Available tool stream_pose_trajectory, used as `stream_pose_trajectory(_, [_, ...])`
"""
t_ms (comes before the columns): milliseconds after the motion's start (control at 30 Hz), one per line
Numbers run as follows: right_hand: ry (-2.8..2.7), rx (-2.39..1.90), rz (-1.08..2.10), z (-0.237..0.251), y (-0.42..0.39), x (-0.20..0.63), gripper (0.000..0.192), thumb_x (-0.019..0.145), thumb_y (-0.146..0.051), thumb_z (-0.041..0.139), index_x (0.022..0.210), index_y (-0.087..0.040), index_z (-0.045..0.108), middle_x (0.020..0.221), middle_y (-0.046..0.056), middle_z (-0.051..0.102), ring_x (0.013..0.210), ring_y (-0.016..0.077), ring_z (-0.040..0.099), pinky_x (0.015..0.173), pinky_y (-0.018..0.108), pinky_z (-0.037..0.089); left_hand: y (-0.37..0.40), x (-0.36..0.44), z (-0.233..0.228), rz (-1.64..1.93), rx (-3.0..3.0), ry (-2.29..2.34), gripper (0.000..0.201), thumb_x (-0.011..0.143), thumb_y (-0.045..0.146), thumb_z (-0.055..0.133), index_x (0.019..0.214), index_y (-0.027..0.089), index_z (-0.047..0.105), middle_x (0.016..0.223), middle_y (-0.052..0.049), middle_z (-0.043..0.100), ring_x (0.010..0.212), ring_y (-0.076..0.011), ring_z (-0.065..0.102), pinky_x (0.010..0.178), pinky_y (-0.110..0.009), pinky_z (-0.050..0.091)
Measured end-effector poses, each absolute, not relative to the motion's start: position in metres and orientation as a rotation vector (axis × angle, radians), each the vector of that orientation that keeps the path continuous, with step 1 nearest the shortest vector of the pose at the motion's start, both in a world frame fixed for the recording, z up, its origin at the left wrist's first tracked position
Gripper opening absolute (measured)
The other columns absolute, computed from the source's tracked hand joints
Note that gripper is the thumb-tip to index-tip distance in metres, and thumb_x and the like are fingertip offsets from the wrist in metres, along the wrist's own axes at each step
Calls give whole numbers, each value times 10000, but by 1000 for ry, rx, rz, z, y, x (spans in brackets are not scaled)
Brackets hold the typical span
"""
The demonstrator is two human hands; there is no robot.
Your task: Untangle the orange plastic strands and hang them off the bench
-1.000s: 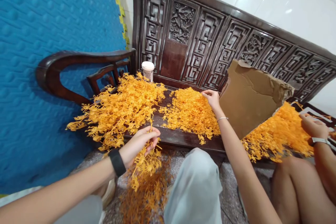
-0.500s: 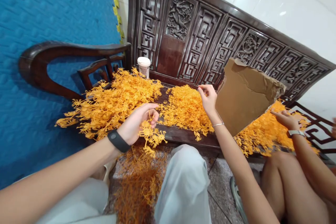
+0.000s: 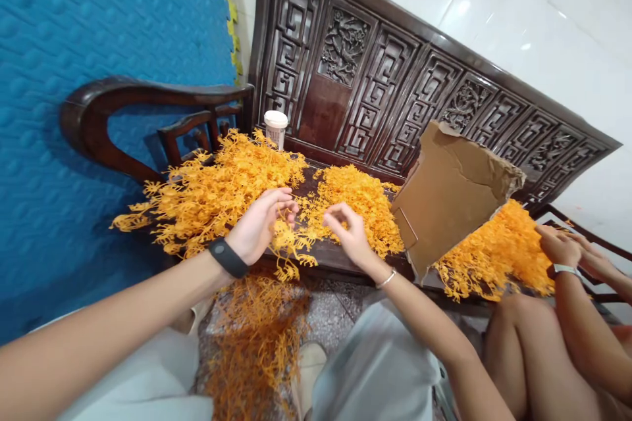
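My left hand (image 3: 257, 223), with a black wristband, is closed around an orange plastic sprue (image 3: 289, 247) whose branches hang below the fingers. My right hand (image 3: 348, 230), with a thin bracelet, hovers just right of it over the bench. Its thumb and forefinger curl together in a pinch; anything between the tips is too small to make out. A tall heap of similar orange sprues (image 3: 222, 191) lies left of my left hand. Behind and right of my right hand spreads a lower pile of small orange plastic pieces (image 3: 355, 197).
A cardboard sheet (image 3: 449, 191) stands slanted between the middle pile and another orange pile (image 3: 498, 250). A co-worker's hands (image 3: 563, 247) are at its right. A white-lidded cup (image 3: 275, 128) stands near the carved bench back (image 3: 323, 108). Thin orange stems (image 3: 257, 342) litter the floor.
My right hand has moved left and down from above the middle pile toward my left hand. My left hand still holds the sprue. The co-worker's hands have moved together.
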State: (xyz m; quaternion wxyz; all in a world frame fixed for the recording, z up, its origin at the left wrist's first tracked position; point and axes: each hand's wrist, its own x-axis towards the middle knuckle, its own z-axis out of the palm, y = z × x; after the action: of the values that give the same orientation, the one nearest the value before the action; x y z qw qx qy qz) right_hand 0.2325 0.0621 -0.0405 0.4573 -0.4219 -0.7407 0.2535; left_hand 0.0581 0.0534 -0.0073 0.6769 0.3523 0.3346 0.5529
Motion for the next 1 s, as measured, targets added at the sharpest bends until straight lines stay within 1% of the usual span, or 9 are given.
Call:
stream_pose_trajectory(100, [-1903, -1032, 740, -43, 43, 207, 206, 742, -404, 521, 773, -201, 501, 686, -15, 521, 586, 94, 454, 552, 228, 367, 53, 57, -8, 1262, 753, 784, 152, 633, 199, 516, 777, 153, 500, 590, 21, 516, 539, -95, 465, 529, -216, 374])
stream_pose_trajectory(200, [-1898, -1025, 773, -40, 39, 196, 226, 715, -407, 552, 815, -207, 517, 787, -2, 548, 676, 105, 487, 598, 231, 387, 51, 58, -10, 1253, 762, 801, 162, 625, 195, 530, 778, 147, 513, 578, 25, 517, 504, -82, 443, 513, -211, 359])
stream_pose_trajectory(267, [-1871, -999, 891, -38, 40, 194, 237, 700, -404, 566, 825, -206, 528, 815, 2, 557, 702, 109, 503, 606, 230, 402, 50, 59, -10, 1257, 767, 796, 167, 623, 201, 533, 780, 147, 515, 572, 27, 512, 485, -77, 428, 493, -209, 346])
stream_pose_trajectory(433, [-1638, -1035, 1184, -39, 45, 206, 231, 682, -397, 577, 781, -193, 536, 664, -20, 530, 496, 69, 444, 474, 208, 376, 59, 60, -9, 1300, 835, 777, 164, 632, 245, 555, 760, 154, 506, 587, 26, 519, 480, -67, 418, 440, -195, 292])
stream_pose_trajectory(533, [-1560, -1067, 1192, -40, 49, 219, 244, 635, -374, 625, 774, -190, 546, 655, -19, 527, 512, 76, 465, 471, 207, 381, 69, 62, -9, 1342, 930, 832, 181, 620, 276, 590, 728, 156, 507, 614, 23, 541, 476, -59, 419, 435, -192, 273])
stream_pose_trajectory(633, [-1617, -1030, 1066, -38, 52, 229, 224, 650, -348, 619, 795, -191, 554, 698, -4, 546, 602, 99, 502, 555, 228, 421, 77, 70, -14, 1239, 1045, 913, 231, 599, 310, 626, 726, 150, 518, 632, 15, 562, 440, -46, 390, 415, -193, 233])
stream_pose_trajectory(767, [-1873, -1017, 647, -33, 49, 239, 157, 765, -285, 508, 883, -201, 568, 778, 24, 551, 700, 123, 501, 662, 264, 424, 80, 78, -24, 1030, 1203, 925, 327, 561, 302, 679, 803, 161, 512, 625, 26, 564, 478, -64, 439, 438, -194, 260])
stream_pose_trajectory(867, [-2035, -1000, 384, -30, 44, 243, 186, 818, -242, 423, 932, -218, 568, 853, 46, 541, 800, 150, 500, 737, 298, 414, 79, 77, -30, 904, 1282, 851, 391, 545, 252, 699, 860, 173, 480, 678, 12, 605, 578, -102, 528, 521, -216, 347])
stream_pose_trajectory(1000, [-2085, -961, 272, -30, 38, 242, 215, 836, -215, 384, 982, -223, 543, 912, 61, 536, 876, 166, 489, 787, 319, 400, 76, 69, -33, 805, 1322, 790, 341, 531, 172, 690, 803, 165, 484, 653, 6, 629, 656, -127, 579, 674, -264, 403])
